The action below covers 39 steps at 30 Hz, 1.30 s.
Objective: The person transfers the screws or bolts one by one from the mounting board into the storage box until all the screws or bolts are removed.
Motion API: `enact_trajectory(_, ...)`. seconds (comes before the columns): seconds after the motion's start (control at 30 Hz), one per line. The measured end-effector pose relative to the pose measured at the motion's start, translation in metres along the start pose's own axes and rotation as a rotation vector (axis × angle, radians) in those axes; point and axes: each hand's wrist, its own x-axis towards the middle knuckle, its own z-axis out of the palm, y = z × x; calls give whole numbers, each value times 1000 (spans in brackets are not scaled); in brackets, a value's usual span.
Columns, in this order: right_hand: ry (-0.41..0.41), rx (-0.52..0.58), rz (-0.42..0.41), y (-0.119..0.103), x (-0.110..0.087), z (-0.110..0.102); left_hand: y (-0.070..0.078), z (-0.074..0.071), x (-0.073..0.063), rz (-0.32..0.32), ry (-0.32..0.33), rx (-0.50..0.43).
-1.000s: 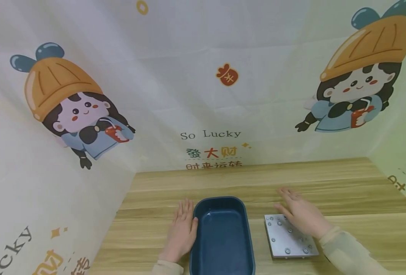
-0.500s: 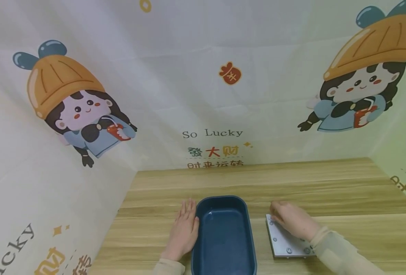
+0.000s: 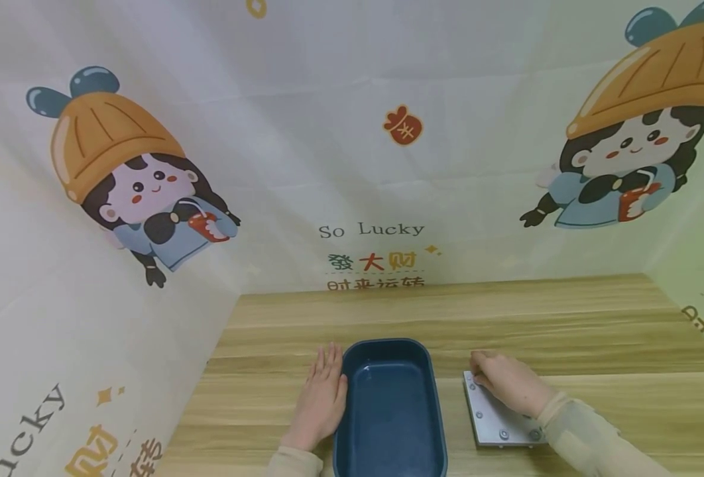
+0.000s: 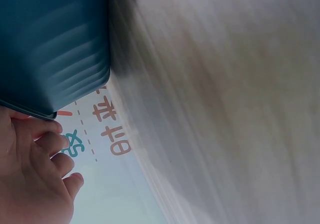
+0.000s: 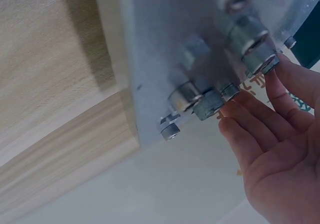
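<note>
A dark blue rectangular tray (image 3: 395, 411) sits on the wooden table, its ribbed outer wall (image 4: 60, 44) showing in the left wrist view. Along its left rim rests my left hand (image 3: 322, 401), fingers extended forward. To the right of the tray lies a silver metal plate (image 3: 492, 424) studded with several bolts. My right hand (image 3: 513, 381) covers its far part. Up close in the right wrist view, thumb and index finger pinch a small bolt (image 5: 270, 64) at the plate's edge, while the other fingers are bent near neighbouring bolt heads (image 5: 207, 105).
The wooden table (image 3: 388, 318) reaches back to a pale cloth wall (image 3: 477, 199) printed with cartoon figures and lettering. Similar cloth hangs on the left and right sides. A strip of tabletop separates the tray from the plate.
My right hand has gone from spread fingers above the plate to bent fingers at its far left corner, pinching a bolt. The left hand stays by the tray. The head view shifts slightly.
</note>
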Motion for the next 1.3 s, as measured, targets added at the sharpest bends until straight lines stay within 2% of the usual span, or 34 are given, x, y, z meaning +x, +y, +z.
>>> enact_trajectory(0.33, -44, -34, 45, -5, 2, -1, 0, 0, 1, -9, -9, 1)
enact_trajectory(0.67, -43, -128, 28, -7, 1, 1, 1, 0, 1, -11, -6, 4)
enact_trajectory(1.03, 92, -307, -76, -10, -3, 8, 1, 1, 1, -25, -18, 2)
enact_trajectory(1.17, 99, -296, -60, -10, -4, 8, 1, 1, 1, -27, -19, -1)
enact_trajectory(1.3, 66, -246, -36, -11, -4, 6, 1, 0, 1, -26, -13, -4)
